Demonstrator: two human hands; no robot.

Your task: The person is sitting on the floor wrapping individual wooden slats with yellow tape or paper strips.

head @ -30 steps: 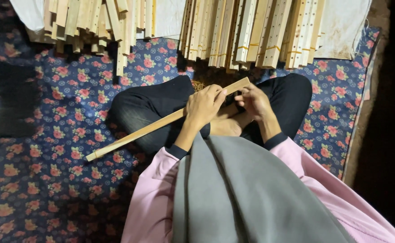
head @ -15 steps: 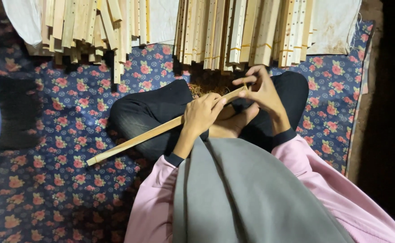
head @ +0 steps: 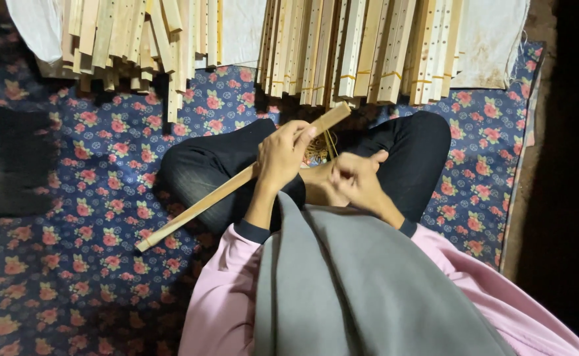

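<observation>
While the person sits cross-legged on a flowery mat (head: pixel 105 151), the left hand (head: pixel 283 155) holds a long wooden stick (head: pixel 197 207) across the lap. Its fingers are wrapped tight around the stick, near the top end. The stick slants from 7 o'clock, where its low end hangs just over the mat, up to 1 o'clock, where its tip almost reaches a tied bundle of sticks (head: pixel 362 53) at 12 o'clock. The right hand (head: pixel 358 181) sits low in the lap, just off the stick at 3 o'clock from the left hand. Its fingers are curled in close together, and I cannot tell if they pinch anything. A small yellowish tangle (head: pixel 316 153) lies between the two hands. A loose pile of sticks (head: pixel 131 39) lies at 11 o'clock. I think the step is holding the stick still with one hand while the other hand gets something small ready. A next move would need the left hand to keep a firm hold, since the long low end hangs free. Half a second ago the right hand was up on the top end of the stick; now it has dropped to the lap, and the stick's tip points higher.
</observation>
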